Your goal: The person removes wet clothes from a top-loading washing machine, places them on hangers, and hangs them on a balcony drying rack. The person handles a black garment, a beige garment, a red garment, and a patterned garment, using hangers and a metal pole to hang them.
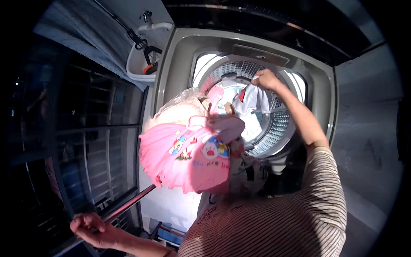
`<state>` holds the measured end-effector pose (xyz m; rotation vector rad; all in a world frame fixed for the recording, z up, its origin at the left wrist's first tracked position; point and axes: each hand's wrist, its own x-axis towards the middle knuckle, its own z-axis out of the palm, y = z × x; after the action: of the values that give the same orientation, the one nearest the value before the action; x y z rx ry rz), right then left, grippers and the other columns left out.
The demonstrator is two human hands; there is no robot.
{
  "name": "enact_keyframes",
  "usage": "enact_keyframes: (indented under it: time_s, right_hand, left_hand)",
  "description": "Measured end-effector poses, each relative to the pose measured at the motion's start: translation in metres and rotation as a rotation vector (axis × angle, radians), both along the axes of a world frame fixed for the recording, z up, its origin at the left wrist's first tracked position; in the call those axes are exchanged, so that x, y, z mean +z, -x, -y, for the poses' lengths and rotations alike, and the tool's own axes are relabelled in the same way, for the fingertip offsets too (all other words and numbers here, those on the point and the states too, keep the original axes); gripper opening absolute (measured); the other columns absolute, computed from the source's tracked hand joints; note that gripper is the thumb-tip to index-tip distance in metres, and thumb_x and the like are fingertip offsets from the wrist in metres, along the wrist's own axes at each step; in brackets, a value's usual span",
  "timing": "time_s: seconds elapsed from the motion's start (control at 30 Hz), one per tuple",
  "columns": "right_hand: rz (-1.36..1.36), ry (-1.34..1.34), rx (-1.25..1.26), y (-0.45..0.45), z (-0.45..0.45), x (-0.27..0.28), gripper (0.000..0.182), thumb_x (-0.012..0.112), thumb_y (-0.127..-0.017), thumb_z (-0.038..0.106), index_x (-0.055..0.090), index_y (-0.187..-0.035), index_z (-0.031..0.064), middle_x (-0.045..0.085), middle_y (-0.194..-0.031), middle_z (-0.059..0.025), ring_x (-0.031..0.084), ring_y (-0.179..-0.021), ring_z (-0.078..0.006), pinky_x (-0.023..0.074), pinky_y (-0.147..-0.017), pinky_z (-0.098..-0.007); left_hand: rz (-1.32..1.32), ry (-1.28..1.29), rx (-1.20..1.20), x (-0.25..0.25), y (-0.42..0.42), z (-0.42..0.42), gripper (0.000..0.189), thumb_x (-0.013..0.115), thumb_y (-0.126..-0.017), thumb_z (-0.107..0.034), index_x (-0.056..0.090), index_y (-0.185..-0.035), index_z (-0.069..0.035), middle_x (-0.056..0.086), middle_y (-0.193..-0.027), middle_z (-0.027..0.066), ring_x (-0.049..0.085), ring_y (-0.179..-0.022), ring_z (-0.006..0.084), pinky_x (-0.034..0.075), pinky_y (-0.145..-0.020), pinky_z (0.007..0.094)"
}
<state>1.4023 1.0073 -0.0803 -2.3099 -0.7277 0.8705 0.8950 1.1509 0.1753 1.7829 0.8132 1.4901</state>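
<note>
My right hand (pixel 265 79) reaches over the open tub of a top-loading washing machine (pixel 327 96). Its fingers grip the upper edge of a white garment (pixel 252 99) with a red patch, which hangs inside the metal drum (pixel 278 128). My left hand (pixel 90 229) is at the lower left, fingers curled, by a metal rail (pixel 131 204); blur hides whether it holds anything. Between me and the drum, a pink garment (pixel 183 160) with cartoon prints overlaps the machine's front left. Behind it lies a cream lace garment (pixel 179 109). A pink cloth (pixel 215 96) shows at the drum's left side.
A white wall basin (pixel 135 66) with a tap (pixel 146 16) stands left of the machine, a dark-handled tool with an orange part (pixel 149 68) inside it. Grey fabric (pixel 86 41) hangs at the upper left. Barred windows (pixel 96 160) line the left; a wall (pixel 366 128) borders the right.
</note>
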Motion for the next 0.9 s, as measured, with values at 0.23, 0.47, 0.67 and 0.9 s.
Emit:
enact_keyframes:
  time_s: [0.23, 0.47, 0.67, 0.9]
  right_hand:
    - [0.016, -0.762, 0.104, 0.074, 0.014, 0.269, 0.022, 0.064, -0.072, 0.020, 0.060, -0.085, 0.0032, 0.059, -0.074, -0.0021, 0.055, -0.069, -0.0092, 0.0437, -0.065, -0.0236]
    - [-0.065, -1.441, 0.364, 0.201, 0.007, 0.401, 0.016, 0.058, -0.075, 0.011, 0.054, -0.086, 0.0007, 0.057, -0.081, -0.0071, 0.056, -0.073, -0.0129, 0.0464, -0.060, -0.0247]
    - [0.158, -1.601, 0.280, 0.216, 0.007, 0.385, 0.014, 0.055, -0.078, 0.010, 0.055, -0.086, -0.0013, 0.056, -0.079, -0.0064, 0.054, -0.067, -0.0119, 0.0443, -0.058, -0.0221]
    - [0.496, -0.089, 0.452, 0.142, 0.025, 0.178, 0.035, 0.056, -0.071, 0.031, 0.061, -0.092, 0.0036, 0.060, -0.086, -0.0186, 0.057, -0.085, -0.0301, 0.0433, -0.076, -0.0382]
  left_hand:
    - [0.249, 0.103, -0.095, -0.004, 0.004, -0.009, 0.016, 0.046, -0.085, -0.019, 0.052, -0.084, -0.004, 0.055, -0.066, 0.0084, 0.036, -0.036, 0.0048, 0.025, -0.032, 0.0133]
    - [0.292, 0.200, -0.221, 0.002, -0.017, -0.002, 0.010, 0.052, -0.082, -0.013, 0.052, -0.083, -0.003, 0.055, -0.064, 0.0080, 0.035, -0.038, 0.0035, 0.025, -0.034, 0.0136]
    - [0.283, 0.183, -0.236, 0.005, -0.020, 0.008, 0.012, 0.052, -0.081, -0.014, 0.051, -0.083, -0.002, 0.055, -0.065, 0.0079, 0.036, -0.039, 0.0045, 0.024, -0.035, 0.0146]
    - [0.280, 0.155, -0.192, 0.006, -0.016, 0.014, 0.010, 0.049, -0.082, -0.013, 0.052, -0.082, -0.003, 0.055, -0.065, 0.0075, 0.039, -0.041, 0.0034, 0.026, -0.035, 0.0131]
